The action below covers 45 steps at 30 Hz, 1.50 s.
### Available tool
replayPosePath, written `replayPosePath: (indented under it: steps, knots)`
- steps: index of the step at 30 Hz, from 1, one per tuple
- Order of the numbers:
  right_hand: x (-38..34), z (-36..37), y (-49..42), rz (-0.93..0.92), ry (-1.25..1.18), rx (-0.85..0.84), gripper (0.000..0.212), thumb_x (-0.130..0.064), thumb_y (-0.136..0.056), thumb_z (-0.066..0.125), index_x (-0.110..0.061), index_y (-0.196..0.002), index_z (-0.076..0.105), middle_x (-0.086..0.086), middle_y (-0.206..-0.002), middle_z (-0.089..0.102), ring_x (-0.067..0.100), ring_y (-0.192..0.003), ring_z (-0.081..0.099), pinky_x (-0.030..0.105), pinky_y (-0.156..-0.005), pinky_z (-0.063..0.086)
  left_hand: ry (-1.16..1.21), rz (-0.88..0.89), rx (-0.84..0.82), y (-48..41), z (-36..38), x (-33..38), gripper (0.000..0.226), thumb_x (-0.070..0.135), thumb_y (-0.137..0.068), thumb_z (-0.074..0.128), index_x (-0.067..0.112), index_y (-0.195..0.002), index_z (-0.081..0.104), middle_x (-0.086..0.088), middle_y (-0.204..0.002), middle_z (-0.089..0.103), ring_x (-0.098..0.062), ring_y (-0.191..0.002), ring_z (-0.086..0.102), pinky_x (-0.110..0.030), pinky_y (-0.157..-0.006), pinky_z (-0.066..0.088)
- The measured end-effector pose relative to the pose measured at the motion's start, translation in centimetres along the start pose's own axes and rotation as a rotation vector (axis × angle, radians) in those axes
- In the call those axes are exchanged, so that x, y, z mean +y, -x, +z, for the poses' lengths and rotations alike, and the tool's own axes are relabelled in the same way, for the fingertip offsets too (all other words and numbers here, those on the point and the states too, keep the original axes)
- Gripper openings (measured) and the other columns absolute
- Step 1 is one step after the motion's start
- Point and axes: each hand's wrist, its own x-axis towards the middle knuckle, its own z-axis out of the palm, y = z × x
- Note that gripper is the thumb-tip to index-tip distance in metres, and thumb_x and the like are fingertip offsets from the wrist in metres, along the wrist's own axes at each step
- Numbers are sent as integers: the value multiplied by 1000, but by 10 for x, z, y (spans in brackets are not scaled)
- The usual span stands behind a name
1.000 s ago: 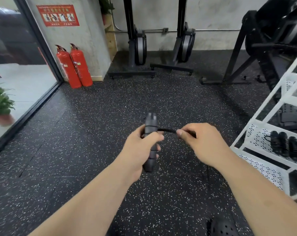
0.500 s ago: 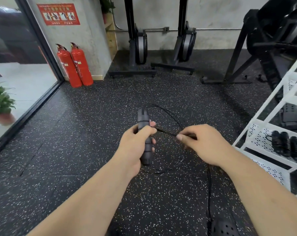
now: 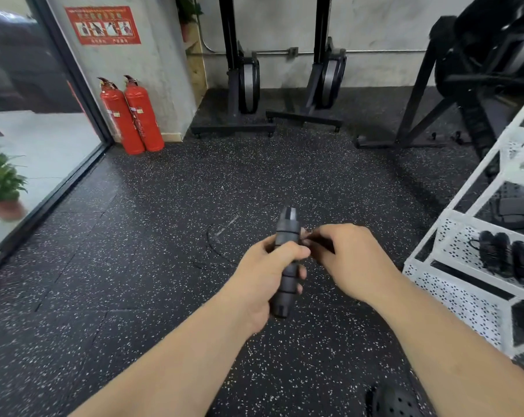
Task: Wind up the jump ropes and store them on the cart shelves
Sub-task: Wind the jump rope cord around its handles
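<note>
Grips the handle (image 3: pixel 288 227) in the left hand (image 3: pixel 263 278), fingers clenched round its middle, top end tipped slightly away, above the speckled floor (image 3: pixel 164 206). Pinches the rope (image 3: pixel 210 243) with the right hand (image 3: pixel 357 260), fingers curled, touching the handle just under its top. Shows the rope elsewhere only as a faint blurred arc left of the hands; cannot tell where the rest runs. Stands near the white cart (image 3: pixel 453 218) at right, with a row of wound ropes (image 3: pixel 507 254) on its perforated middle shelf and dark gear on the shelf above. Faces two rowers (image 3: pixel 245 82) upright against the far wall, a black bike (image 3: pixel 480 64) behind the cart, two red extinguishers (image 3: pixel 134 115) under a red sign (image 3: pixel 103 24), and a plant (image 3: pixel 2 182) beyond the glass (image 3: pixel 29 130) at left. Catches a black shoe (image 3: pixel 393 401) at the bottom edge.
</note>
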Motion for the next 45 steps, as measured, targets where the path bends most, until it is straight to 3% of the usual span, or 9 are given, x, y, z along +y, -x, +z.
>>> replayPosePath:
  steps: [6,11,17,25,28,33,36,41,45]
  knots:
    - [14,-20,-3,73,39,-122,20,-48,-105,58,-40,-92,72,-15,-72,72,5,-55,61,27,-54,46,119,91,198,-11,-29,32,31,8,-95,70,17,-124,73,0,-126,78,-13,-70,57,-32,-62,49]
    - [13,-22,-1,67,36,-45,27,-45,-108,54,-39,-88,71,-8,-70,70,10,-51,58,32,-55,48,121,85,199,-12,-31,29,38,8,-92,74,18,-128,71,-5,-116,75,-14,-68,59,-33,-60,51]
    - [1,-2,-1,8,71,-62,19,-38,-106,59,-25,-98,71,-3,-76,67,21,-69,64,38,-62,50,-4,-37,-40,4,2,-1,36,9,-92,75,13,-128,69,-6,-85,67,-16,-67,59,-32,-60,50]
    - [9,-15,4,32,94,-193,12,-42,-108,56,-37,-114,64,-12,-78,66,5,-61,58,25,-53,37,121,82,223,-10,-31,35,35,7,-95,70,20,-128,69,3,-126,78,-13,-71,57,-32,-63,50]
    - [4,-7,4,28,88,-126,19,-37,-112,45,-35,-113,65,-5,-73,66,9,-53,54,25,-49,35,112,34,176,-6,-23,27,36,6,-92,73,21,-126,73,-6,-114,77,-14,-68,59,-32,-60,51]
    - [-5,5,7,6,176,-135,25,-40,-109,46,-35,-125,65,2,-102,74,27,-89,70,40,-73,54,36,-115,-1,4,0,10,33,8,-94,70,16,-127,74,-5,-86,68,-14,-65,59,-31,-58,49]
    - [1,3,4,12,215,-12,26,-51,-107,50,-33,-111,67,-5,-88,69,21,-79,67,38,-64,51,26,-124,41,-2,-8,18,36,9,-93,73,15,-128,72,-3,-89,72,-14,-65,59,-30,-57,49]
    - [6,0,0,85,273,34,42,-60,-106,44,-32,-131,62,-7,-113,70,19,-101,65,41,-81,56,-364,-120,39,-3,-23,26,36,14,-83,81,20,-117,71,-13,-100,78,-17,-65,60,-31,-58,51]
    - [10,-4,0,134,334,0,55,-55,-110,31,-25,-149,53,0,-139,62,23,-125,56,43,-97,53,-940,177,160,-2,-37,32,28,26,-79,79,38,-100,66,19,-75,67,-6,-62,57,-28,-65,47]
